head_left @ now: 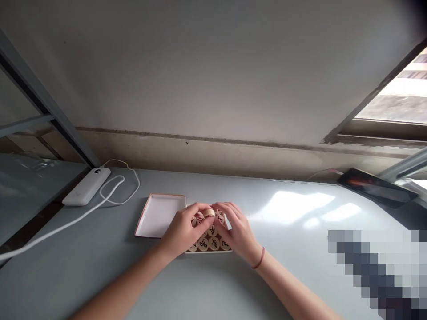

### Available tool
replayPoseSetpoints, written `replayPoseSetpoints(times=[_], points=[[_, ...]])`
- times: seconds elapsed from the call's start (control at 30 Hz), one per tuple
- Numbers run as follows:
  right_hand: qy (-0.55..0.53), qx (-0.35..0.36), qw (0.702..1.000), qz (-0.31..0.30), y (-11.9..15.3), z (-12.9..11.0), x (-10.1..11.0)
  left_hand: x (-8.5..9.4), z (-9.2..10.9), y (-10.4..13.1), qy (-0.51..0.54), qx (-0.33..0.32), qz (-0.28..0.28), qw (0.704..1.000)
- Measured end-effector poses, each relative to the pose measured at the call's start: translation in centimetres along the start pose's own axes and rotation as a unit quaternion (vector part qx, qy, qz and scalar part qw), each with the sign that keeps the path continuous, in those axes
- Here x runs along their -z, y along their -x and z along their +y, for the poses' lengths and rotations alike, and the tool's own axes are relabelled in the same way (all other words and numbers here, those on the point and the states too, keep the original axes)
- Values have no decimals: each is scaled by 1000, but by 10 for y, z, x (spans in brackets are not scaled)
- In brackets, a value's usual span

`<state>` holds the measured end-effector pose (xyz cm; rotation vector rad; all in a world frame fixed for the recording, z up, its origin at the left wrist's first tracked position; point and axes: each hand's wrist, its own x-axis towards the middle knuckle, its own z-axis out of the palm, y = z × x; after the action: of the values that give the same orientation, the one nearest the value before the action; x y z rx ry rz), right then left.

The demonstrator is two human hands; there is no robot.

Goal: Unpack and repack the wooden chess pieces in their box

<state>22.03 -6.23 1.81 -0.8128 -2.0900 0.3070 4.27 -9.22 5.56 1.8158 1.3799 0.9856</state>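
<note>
A shallow box point(208, 252) of Chinese chess pieces sits on the desk in front of me, holding several round wooden pieces point(214, 243) with black or red characters. Above its far part, my left hand point(185, 226) pinches one Chinese chess piece point(209, 213), tilted on edge, between thumb and index finger. My right hand point(238, 229), with a thin red band at the wrist, curves over the box's right side. Its thumb and index finger are apart, their tips close to the held piece; whether they touch it is unclear. Both hands hide parts of the box.
The box lid point(160, 215) lies left of the box, white inside up. A white power bank point(87, 186) with a white cable point(66, 226) is at the left. A dark phone point(376, 186) rests at the far right near the window. Blurred blocks cover the lower right corner.
</note>
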Motion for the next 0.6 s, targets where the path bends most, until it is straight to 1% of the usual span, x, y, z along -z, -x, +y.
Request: replayPoseSetpoints(times=[0.03,0.1,0.17,0.23,0.3,0.33,0.4,0.47,0.53,0.57,0.6], points=[[-11,2,1000,3,0,-1,0,-2,0,1,23,9,0,1000],[-17,-27,999,24,-1,4,1,-5,-3,2,50,14,27,998],[4,-100,993,55,-1,17,3,-6,-7,0,65,21,69,995],[41,-187,979,74,1,36,6,-6,-11,-2,73,23,96,992],[78,-253,962,62,4,56,8,-5,-15,-4,71,10,105,992],[95,-270,957,46,5,64,9,-5,-16,-4,65,0,109,992],[136,-279,950,34,7,73,10,-6,-18,-5,45,-14,117,992],[165,-256,951,54,6,69,10,-6,-18,-4,16,-24,121,992],[144,-210,964,73,2,51,10,-7,-18,-3,-33,-49,121,991],[110,-180,975,71,0,38,9,-8,-17,-2,-63,-70,122,988],[61,-158,984,53,-2,23,8,-9,-16,0,-94,-95,120,984]])
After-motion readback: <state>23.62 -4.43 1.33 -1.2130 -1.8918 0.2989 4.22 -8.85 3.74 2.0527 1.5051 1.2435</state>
